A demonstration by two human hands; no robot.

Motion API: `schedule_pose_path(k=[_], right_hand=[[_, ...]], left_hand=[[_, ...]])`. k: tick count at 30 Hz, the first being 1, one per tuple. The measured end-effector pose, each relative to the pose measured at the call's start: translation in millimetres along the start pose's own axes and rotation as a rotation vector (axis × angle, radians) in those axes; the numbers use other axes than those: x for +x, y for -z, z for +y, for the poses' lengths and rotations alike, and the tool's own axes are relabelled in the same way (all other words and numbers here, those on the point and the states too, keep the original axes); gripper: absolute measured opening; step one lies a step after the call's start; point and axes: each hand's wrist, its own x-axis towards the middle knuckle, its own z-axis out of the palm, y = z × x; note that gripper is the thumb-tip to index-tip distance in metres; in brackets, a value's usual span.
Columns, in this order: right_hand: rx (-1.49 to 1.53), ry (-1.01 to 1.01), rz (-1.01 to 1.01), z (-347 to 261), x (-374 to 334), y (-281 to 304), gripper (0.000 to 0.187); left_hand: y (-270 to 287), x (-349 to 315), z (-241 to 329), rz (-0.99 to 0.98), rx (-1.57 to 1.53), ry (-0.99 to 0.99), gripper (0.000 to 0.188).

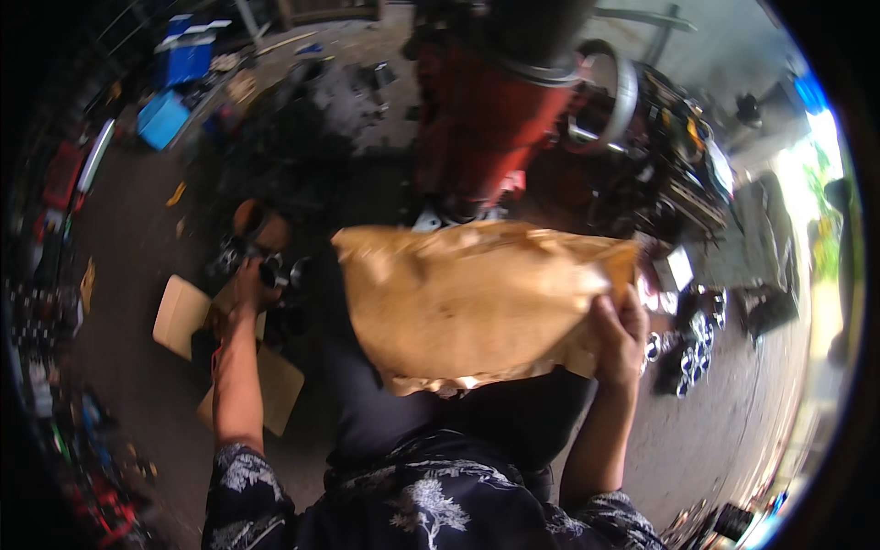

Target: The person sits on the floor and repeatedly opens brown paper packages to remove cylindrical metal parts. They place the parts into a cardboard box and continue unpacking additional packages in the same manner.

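Note:
A large, creased brown paper packet [467, 307] spans the space above my lap. My right hand [621, 337] grips its right end, thumb on the near face. At the left, my left hand [252, 289] reaches down over an open cardboard box [280, 390] with its flaps spread. Its fingers are curled beside a dark, shiny round metal part [270, 272]; blur hides what exactly they hold. Just beyond that hand lies a rusty brown ring-shaped part [259, 223].
A big red machine column [477, 119] stands straight ahead, with a metal handwheel [619, 96] at its right. Shiny metal parts [692, 357] lie on the floor at the right, near a white box [674, 269]. Blue containers [163, 119] sit at the far left.

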Motion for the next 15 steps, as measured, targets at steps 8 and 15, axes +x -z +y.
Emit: schedule_pose_path(k=[8, 15], right_hand=[[-0.137, -0.051, -0.242, -29, 4, -29, 0.022], [-0.214, -0.004, -0.420, -51, 7, -49, 0.021]], left_hand=[[-48, 23, -39, -0.211, 0.215, -0.189, 0.053], [-56, 23, -33, -0.200, 0.224, -0.208, 0.049]])
